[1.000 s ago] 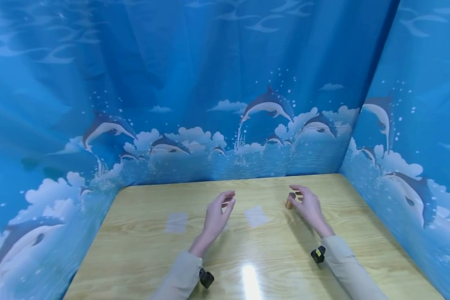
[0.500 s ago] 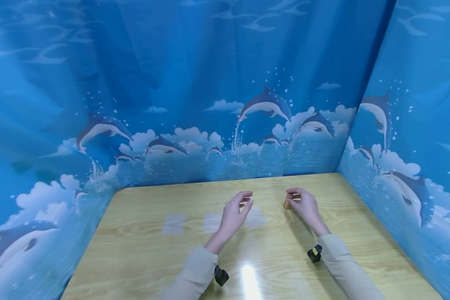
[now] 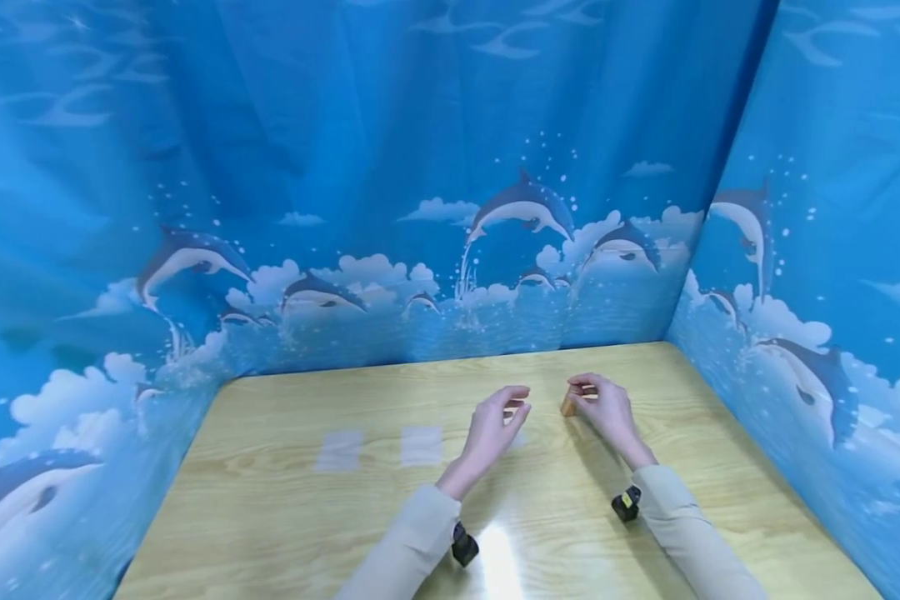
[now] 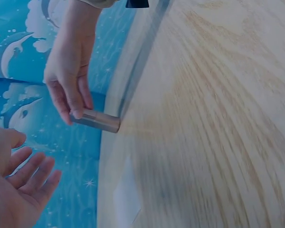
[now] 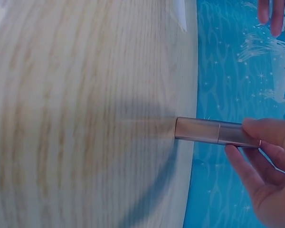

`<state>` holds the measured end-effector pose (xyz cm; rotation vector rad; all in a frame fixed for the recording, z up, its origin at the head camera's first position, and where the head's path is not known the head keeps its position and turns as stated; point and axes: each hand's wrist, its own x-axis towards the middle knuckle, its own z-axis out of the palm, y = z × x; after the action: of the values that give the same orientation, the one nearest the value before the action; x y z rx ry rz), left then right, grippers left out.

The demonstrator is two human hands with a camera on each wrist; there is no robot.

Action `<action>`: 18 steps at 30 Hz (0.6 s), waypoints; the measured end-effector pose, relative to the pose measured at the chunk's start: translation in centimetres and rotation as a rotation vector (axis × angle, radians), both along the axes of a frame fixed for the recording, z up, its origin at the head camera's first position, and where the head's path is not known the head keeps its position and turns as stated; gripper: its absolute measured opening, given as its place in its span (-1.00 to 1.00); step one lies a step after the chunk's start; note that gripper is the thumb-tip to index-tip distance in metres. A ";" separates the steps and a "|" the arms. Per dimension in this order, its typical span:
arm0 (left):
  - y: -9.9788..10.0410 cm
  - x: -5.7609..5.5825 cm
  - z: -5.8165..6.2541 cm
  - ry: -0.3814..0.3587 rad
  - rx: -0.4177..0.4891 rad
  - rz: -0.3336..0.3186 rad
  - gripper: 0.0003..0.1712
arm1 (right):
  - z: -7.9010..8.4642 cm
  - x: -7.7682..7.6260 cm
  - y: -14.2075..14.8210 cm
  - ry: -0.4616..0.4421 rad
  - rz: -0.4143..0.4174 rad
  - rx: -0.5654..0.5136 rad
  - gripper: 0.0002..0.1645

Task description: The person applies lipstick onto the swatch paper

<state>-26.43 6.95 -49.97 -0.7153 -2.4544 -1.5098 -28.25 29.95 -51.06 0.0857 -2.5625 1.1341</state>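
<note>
A slim two-tone tube (image 3: 568, 405), shaped like a lipstick, stands on the wooden table towards its back right. In the right wrist view the tube (image 5: 197, 129) shows a copper lower half, a thin seam line and a greyer upper half. My right hand (image 3: 606, 408) pinches its upper end between thumb and fingers, and its lower end is right at the tabletop. To the left, my left hand (image 3: 492, 423) is raised over the table with thumb and fingers apart, holding nothing. The left wrist view shows that hand (image 4: 19, 185) with loosely bent fingers.
Pale square patches lie in a row on the table (image 3: 270, 517): a left patch (image 3: 339, 450), a middle patch (image 3: 421, 446) and a right patch (image 3: 520, 439), the last mostly behind my left hand. A blue dolphin-print curtain (image 3: 390, 183) borders the table's back and sides.
My left hand has moved right, passing over the middle patch to the right one. The fingers of my right hand have closed round the top of the tube, which stays standing.
</note>
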 end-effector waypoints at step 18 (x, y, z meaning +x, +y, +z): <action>3.8 -1.6 -2.4 -0.082 -0.015 -0.009 -0.66 | -0.9 0.4 1.4 0.004 -0.028 -0.084 -0.70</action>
<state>-28.04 10.73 -52.40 -0.6813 -2.5279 -1.5553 -27.83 31.35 -51.98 0.0315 -2.5012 1.2280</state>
